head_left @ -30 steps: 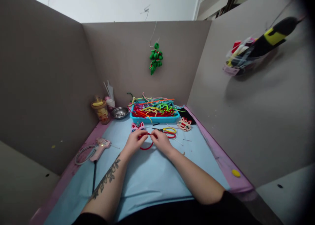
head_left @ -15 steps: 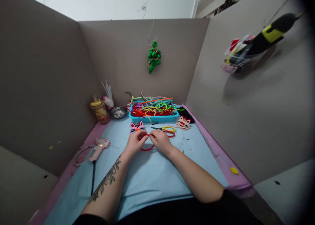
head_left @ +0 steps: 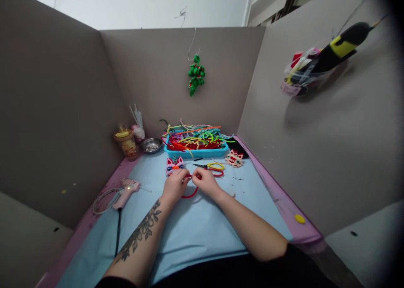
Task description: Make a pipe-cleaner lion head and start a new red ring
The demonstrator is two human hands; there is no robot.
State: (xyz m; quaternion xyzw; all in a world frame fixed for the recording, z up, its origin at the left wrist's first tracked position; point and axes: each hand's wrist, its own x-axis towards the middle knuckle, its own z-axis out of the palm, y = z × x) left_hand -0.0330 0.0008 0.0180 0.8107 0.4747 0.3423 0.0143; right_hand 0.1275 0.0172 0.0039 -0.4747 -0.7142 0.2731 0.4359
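A red pipe cleaner (head_left: 190, 195) is bent into a loop that hangs below both hands. My left hand (head_left: 175, 184) pinches one part of it, fingers closed. My right hand (head_left: 204, 181) pinches it close by, its fingertips almost meeting the left ones. Just beyond my left hand lies a pink, purple and orange animal-face piece (head_left: 174, 165), partly covered by that hand. Scissors (head_left: 212, 167) with yellow and red handles rest behind my right hand, blades pointing left.
A blue tray (head_left: 196, 154) heaped with colourful pipe cleaners stands at the back. A cream and red animal-face piece (head_left: 234, 158) lies right of it. At left are a pink glue gun (head_left: 126, 192), a metal bowl (head_left: 151, 145) and a lidded cup (head_left: 126, 144). Partitions enclose three sides.
My left hand has turned over slightly, showing more of its back and of the forearm. Both hands still pinch the red pipe cleaner. The view has shifted a little.
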